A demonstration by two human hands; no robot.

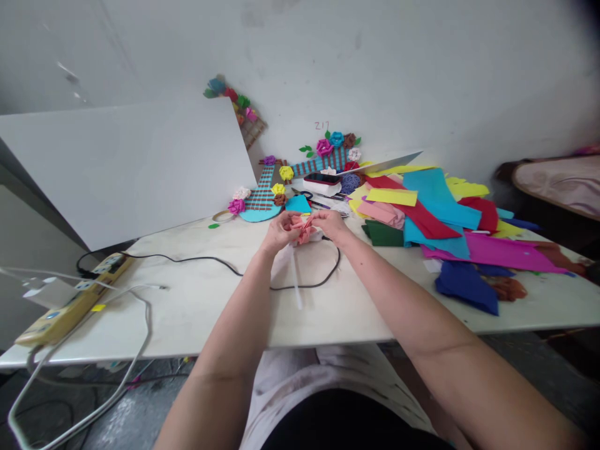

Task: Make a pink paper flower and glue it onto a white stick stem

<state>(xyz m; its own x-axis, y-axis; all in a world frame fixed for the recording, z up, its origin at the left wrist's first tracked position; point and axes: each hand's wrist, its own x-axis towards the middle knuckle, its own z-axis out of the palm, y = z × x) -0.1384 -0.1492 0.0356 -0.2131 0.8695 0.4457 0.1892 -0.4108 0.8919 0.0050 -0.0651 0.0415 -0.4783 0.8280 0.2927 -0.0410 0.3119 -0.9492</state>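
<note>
Between my hands is a salmon-pink flower (304,234) of crepe-like paper, held just above the white table (347,300). My left hand (281,230) pinches its left side with closed fingers. On the other side my right hand (329,224) grips the petals between thumb and fingertips. Below the flower, a translucent white stick (297,284) points toward me. A black cable (319,285) curves around it and ends at a pale tool mostly hidden behind my hands. Just beyond lies a cyan paper piece (298,204).
Coloured paper sheets (440,200) pile up on the right. Decorated cyan panels (263,199) with paper flowers stand at the back, near a phone (322,179) and scissors (307,194). A white board (131,169) leans at left, behind a yellow power strip (75,303) with cables.
</note>
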